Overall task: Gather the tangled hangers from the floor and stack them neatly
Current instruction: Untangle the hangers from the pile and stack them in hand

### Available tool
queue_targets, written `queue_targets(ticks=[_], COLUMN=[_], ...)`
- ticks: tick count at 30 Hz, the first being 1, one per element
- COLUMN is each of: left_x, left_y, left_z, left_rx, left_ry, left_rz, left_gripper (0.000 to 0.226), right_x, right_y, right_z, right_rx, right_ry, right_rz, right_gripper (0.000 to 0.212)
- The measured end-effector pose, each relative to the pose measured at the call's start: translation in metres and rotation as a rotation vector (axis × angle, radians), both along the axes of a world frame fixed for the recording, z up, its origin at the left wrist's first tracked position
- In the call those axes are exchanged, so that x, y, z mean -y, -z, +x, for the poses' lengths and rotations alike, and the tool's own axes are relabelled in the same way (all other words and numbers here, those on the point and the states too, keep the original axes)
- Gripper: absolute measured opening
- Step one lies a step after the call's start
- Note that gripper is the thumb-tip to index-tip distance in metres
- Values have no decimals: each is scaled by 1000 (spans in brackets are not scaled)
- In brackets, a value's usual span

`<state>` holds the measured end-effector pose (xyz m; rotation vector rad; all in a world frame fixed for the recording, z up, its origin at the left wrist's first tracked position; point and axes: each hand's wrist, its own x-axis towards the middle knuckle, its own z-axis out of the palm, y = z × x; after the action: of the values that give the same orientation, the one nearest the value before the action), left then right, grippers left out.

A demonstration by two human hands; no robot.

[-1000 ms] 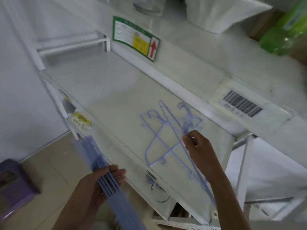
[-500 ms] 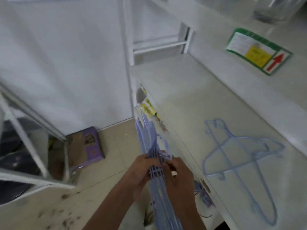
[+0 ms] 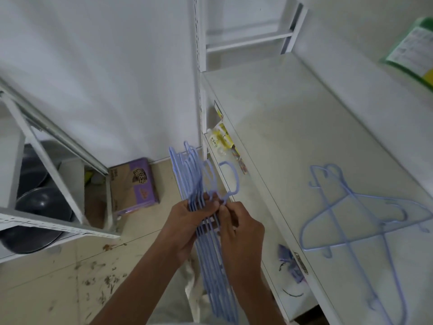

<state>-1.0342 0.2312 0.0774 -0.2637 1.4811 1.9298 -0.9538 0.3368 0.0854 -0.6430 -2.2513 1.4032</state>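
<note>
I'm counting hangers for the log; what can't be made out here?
- Head view: bundle of hangers, count unclear; both hands cover its middle, bottom edge cuts it.
- Hangers on the shelf: overlapping, cut at bottom edge.
- Green label: blurred, cut by right edge.

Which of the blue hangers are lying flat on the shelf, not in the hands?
The loose hangers on the white shelf, right of both hands; the bundle of hangers is gripped upright between left hand and right hand.
</note>
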Motion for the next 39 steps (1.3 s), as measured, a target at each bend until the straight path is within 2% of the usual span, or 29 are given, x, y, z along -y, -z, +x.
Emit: queue_targets(ticks=[2, 4, 7, 10, 13, 17, 18, 20, 22, 24, 26, 30, 33, 36, 39], left_x=[0, 2, 4, 0, -4, -11, -13, -18, -28, -38, -48, -58, -53, -51, -55], left_y=[3, 5, 13, 25, 34, 40, 42, 46, 48, 47, 43, 23, 9, 2, -2], left_z=[-7, -20, -40, -47, -46, -48, -49, -54, -63, -72, -80, -102, -123, -124, -120], left_rx=[23, 28, 23, 157, 298, 354, 378, 413, 413, 422, 415, 451, 502, 422, 408], left_ry=[-29, -16, 66, 136, 210, 503, 548, 544, 485, 443, 436, 499, 674, 925, 917], left_rz=[19, 51, 95, 157, 169, 111, 111, 146, 207, 259, 276, 327, 327, 260, 192], left_gripper=[34, 35, 32, 29, 25, 47, 52, 47, 37, 30, 34, 40, 43, 41, 43], right_x=[-4, -14, -21, -9, 4, 16, 17, 12, 10, 20, 29, 41, 48, 54, 63], right_y=[0, 3, 14, 34, 64, 74, 72, 68, 62, 55, 53, 48, 39, 37, 47], right_z=[-1, -4, -11, -28, -39, -33, -31, -28, -23, -14, 0, 32, 43, 47, 52], right_rx=[28, 59, 131, 234, 320, 355, 367, 356, 365, 362, 358, 285, 222, 172, 141], right_ry=[55, 102, 56, -36, 32, 111, 133, 160, 148, 123, 58, -150, -166, -164, -133], right_rz=[30, -43, -79, -152, -114, -210, -223, -270, -380, -654, -917, -1121, -1107, -1000, -973], right_gripper=[19, 18, 17, 15, 15, 23, 22, 20, 25, 32, 36, 44, 35, 32, 36])
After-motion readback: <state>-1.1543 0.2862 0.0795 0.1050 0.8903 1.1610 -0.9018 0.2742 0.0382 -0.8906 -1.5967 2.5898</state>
